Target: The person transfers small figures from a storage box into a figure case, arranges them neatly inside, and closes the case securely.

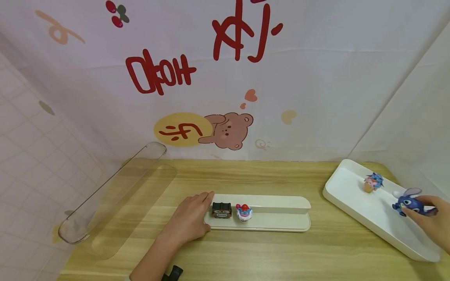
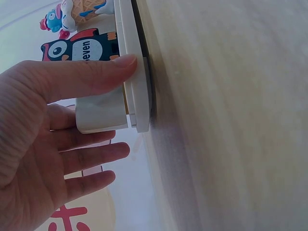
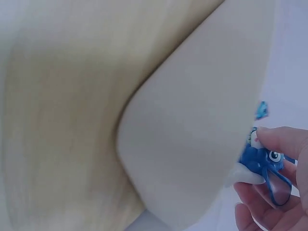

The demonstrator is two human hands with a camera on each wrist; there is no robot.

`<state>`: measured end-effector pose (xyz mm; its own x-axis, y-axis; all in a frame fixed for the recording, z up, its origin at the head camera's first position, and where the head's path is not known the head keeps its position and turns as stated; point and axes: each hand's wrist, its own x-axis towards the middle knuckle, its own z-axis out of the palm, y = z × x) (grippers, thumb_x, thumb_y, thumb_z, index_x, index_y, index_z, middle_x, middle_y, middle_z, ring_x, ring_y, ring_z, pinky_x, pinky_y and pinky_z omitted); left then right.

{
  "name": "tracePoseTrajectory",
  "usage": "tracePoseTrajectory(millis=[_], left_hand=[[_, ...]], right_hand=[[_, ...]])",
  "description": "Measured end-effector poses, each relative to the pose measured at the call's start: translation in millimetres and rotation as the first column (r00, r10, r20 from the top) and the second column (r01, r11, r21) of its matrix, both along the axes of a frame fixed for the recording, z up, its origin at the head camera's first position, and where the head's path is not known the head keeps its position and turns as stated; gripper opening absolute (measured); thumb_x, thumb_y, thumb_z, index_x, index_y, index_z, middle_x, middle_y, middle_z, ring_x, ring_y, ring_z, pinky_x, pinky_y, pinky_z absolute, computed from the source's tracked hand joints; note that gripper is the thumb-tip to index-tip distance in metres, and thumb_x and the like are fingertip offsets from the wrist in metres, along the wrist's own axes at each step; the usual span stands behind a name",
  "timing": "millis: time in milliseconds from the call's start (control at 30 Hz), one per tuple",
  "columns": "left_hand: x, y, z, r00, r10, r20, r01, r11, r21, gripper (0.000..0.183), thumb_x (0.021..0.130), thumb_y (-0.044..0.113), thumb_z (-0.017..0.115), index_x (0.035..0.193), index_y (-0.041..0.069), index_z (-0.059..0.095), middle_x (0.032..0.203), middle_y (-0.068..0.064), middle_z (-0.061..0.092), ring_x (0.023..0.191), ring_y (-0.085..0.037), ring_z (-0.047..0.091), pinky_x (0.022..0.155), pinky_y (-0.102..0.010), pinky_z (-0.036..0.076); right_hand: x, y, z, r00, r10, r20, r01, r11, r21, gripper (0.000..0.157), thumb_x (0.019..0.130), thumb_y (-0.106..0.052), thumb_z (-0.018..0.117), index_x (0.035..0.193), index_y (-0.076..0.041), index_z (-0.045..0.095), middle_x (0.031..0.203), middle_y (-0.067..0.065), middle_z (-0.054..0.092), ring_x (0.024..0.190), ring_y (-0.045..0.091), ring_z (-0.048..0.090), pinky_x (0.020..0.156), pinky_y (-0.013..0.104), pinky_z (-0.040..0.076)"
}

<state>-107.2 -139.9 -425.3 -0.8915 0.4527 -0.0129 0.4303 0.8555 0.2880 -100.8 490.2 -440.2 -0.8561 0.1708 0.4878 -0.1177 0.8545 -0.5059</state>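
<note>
My left hand grips the left end of a cream two-step display stand. In the left wrist view its thumb lies along the front edge, with the fingers around the back. On the stand's lower step, an owl figurine in black and red is beside an ice-cream-cone figurine with a blue and white top. At the far right, my right hand pinches a blue big-eared Stitch figurine over a white tray. Another figurine, a cone with a blue top, is in that tray.
A clear plastic cover stands on the wooden table at the left. Behind the table hangs a white printed cloth. A small black object shows at the bottom edge, near my left forearm.
</note>
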Motion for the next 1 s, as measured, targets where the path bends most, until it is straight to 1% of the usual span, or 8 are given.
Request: tracePoseTrajectory(millis=[67, 133, 167, 200, 300, 367, 833, 1000], left_hand=[[0.1, 0, 0.0, 1.000, 0.002, 0.005, -0.002, 1.000, 0.005, 0.097, 0.072, 0.020, 0.097, 0.153, -0.004, 0.049, 0.146, -0.020, 0.057, 0.131, -0.039, 0.058, 0.111, -0.056, 0.045], [0.4, 0, 0.0, 1.000, 0.005, 0.011, -0.006, 1.000, 0.008, 0.097, 0.072, 0.020, 0.097, 0.153, -0.004, 0.049, 0.146, -0.020, 0.058, 0.131, -0.040, 0.058, 0.112, -0.057, 0.045], [0.5, 0, -0.1, 1.000, 0.006, 0.012, -0.006, 1.000, 0.009, 0.097, 0.072, 0.019, 0.097, 0.153, -0.004, 0.049, 0.146, -0.020, 0.058, 0.130, -0.040, 0.058, 0.112, -0.057, 0.045], [0.8, 0, -0.3, 1.000, 0.006, 0.013, -0.006, 1.000, 0.009, 0.097, 0.072, 0.019, 0.097, 0.152, -0.004, 0.049, 0.146, -0.020, 0.058, 0.130, -0.040, 0.058, 0.112, -0.056, 0.045], [1.1, 0, -1.1, 1.000, 0.006, 0.011, -0.006, 1.000, 0.008, 0.097, 0.071, 0.019, 0.097, 0.152, -0.004, 0.049, 0.145, -0.020, 0.058, 0.130, -0.039, 0.058, 0.112, -0.056, 0.045], [0.9, 0, -1.7, 1.000, 0.006, 0.009, -0.006, 1.000, 0.006, 0.097, 0.071, 0.019, 0.097, 0.152, -0.004, 0.049, 0.145, -0.020, 0.058, 0.130, -0.039, 0.058, 0.111, -0.056, 0.045], [0.4, 1, 1.0, 1.000, 0.003, 0.012, -0.003, 1.000, -0.003, 0.096, 0.073, 0.019, 0.097, 0.153, -0.005, 0.049, 0.146, -0.020, 0.057, 0.131, -0.039, 0.058, 0.111, -0.055, 0.045], [-0.5, 1, 0.1, 1.000, 0.005, 0.011, -0.004, 1.000, -0.002, 0.097, 0.073, 0.020, 0.097, 0.153, -0.004, 0.048, 0.147, -0.020, 0.057, 0.132, -0.039, 0.058, 0.111, -0.055, 0.046]], right_hand=[[-0.2, -4, 3.8, 1.000, -0.008, -0.002, 0.008, 1.000, 0.024, 0.033, 0.073, 0.013, 0.080, 0.099, 0.021, 0.062, 0.078, -0.027, 0.055, 0.058, -0.012, 0.038, 0.044, 0.011, 0.034], [-0.3, -8, 7.3, 1.000, -0.013, -0.009, 0.014, 0.999, 0.053, 0.036, 0.069, 0.014, 0.082, 0.098, 0.021, 0.063, 0.073, 0.001, 0.065, 0.058, -0.010, 0.036, 0.044, 0.012, 0.033], [-0.3, -10, 8.6, 1.000, -0.015, -0.014, 0.016, 0.998, 0.062, 0.036, 0.068, 0.013, 0.083, 0.098, 0.020, 0.064, 0.073, 0.001, 0.065, 0.059, -0.011, 0.036, 0.045, 0.012, 0.033], [-0.6, -12, 9.7, 1.000, -0.015, -0.026, 0.016, 0.998, 0.061, 0.037, 0.066, 0.013, 0.083, 0.097, 0.020, 0.064, 0.074, -0.013, 0.062, 0.060, -0.012, 0.036, 0.046, 0.011, 0.033], [0.0, -17, 13.5, 0.999, -0.006, -0.044, 0.008, 0.998, 0.056, 0.038, 0.065, 0.013, 0.084, 0.096, 0.020, 0.065, 0.082, -0.035, 0.054, 0.065, -0.015, 0.035, 0.052, 0.009, 0.032], [-0.3, -21, 16.9, 0.998, 0.006, -0.064, -0.004, 0.999, 0.035, 0.037, 0.065, 0.014, 0.083, 0.097, 0.020, 0.065, 0.093, -0.050, 0.036, 0.068, -0.018, 0.036, 0.055, 0.007, 0.032], [4.1, -58, 42.7, 0.986, 0.091, -0.138, -0.088, 0.996, 0.026, 0.035, 0.067, 0.016, 0.085, 0.097, 0.019, 0.068, 0.094, -0.047, 0.044, 0.064, -0.015, 0.039, 0.057, 0.006, 0.032], [7.0, -73, 48.7, 0.973, 0.131, -0.188, -0.125, 0.991, 0.044, 0.039, 0.082, -0.011, 0.088, 0.099, 0.018, 0.069, 0.098, -0.041, 0.048, 0.065, -0.020, 0.040, 0.065, -0.001, 0.032]])
